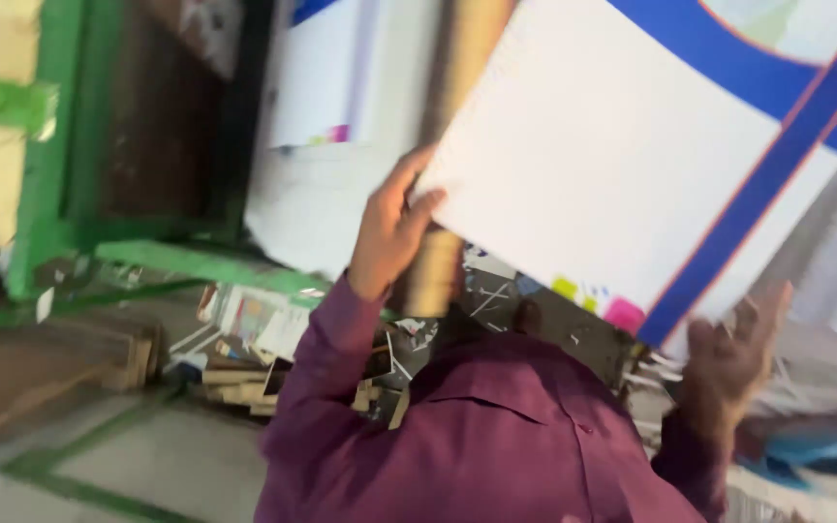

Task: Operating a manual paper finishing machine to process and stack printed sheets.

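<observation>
Scanning left to right, blurred view throughout.
Green frame (50,174): far left, painted metal machine frame, upright post and a lower bar running right.
Floor (147,465): grey, with green painted lines, lower left.
Scrap pile (244,358): paper offcuts and printed scraps heaped on the floor below the frame's bar, just left of the sleeve.
Purple shirt (477,446): bottom centre, collar visible, one sleeve rising up to the left hand.
Left hand (391,225): raised at centre, fingers and thumb clamped on the left edge of the sheet stack, thumb on the front face.
Brown tube (443,145): upright cardboard-coloured roll behind that hand, partly hidden by the stack.
Sheet stack (622,165): large white printed sheets with a blue band and red line, small colour squares near the lower edge; held up tilted, filling the upper right, between both hands.
Right hand (733,353): lower right, blurred, fingers spread under the stack's lower right corner; touching it, but cannot tell whether it grips.
Blue object (816,455): bottom right corner, too blurred to identify.
</observation>
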